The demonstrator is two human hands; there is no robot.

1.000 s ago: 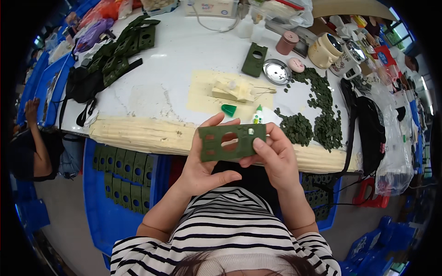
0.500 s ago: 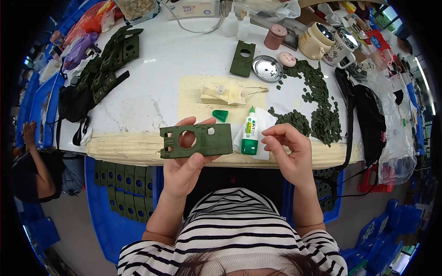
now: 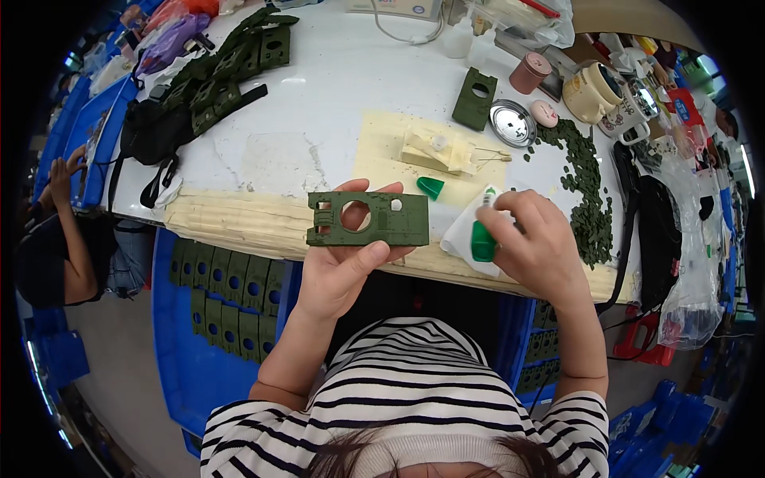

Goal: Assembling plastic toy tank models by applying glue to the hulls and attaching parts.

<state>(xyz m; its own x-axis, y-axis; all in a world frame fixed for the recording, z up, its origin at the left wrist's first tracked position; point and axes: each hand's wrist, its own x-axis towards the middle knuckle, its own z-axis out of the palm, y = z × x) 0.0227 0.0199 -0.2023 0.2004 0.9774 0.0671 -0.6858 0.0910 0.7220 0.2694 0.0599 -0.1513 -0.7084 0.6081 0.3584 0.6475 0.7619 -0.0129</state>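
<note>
My left hand [image 3: 339,275] is closed on a dark green plastic tank hull [image 3: 406,225], thumb on its near edge and fingers beneath. The flat part has a large round hole and lies level above the table edge. To its right, my right hand [image 3: 539,248] has its fingers closed round a white and green glue bottle [image 3: 482,242], partly hidden by the fingers. Under the bottle is a white cloth or tissue [image 3: 458,243]. A green cap [image 3: 430,187] lies just beyond the hull. Farther back, a cream block [image 3: 437,151] with cotton swabs rests on yellowish paper [image 3: 378,135].
Small green pieces [image 3: 588,207] are heaped at the right. Another hull [image 3: 475,99], a round metal lid [image 3: 512,123], a pink tin [image 3: 531,73] and mugs [image 3: 592,93] stand behind. A blue tray [image 3: 175,319] of hulls sits below left. Another person's hand [image 3: 60,179] shows at far left.
My right hand has moved from beside the glue bottle onto it and closed round it. My left hand still holds the hull. The whole view has shifted, with table items now farther right.
</note>
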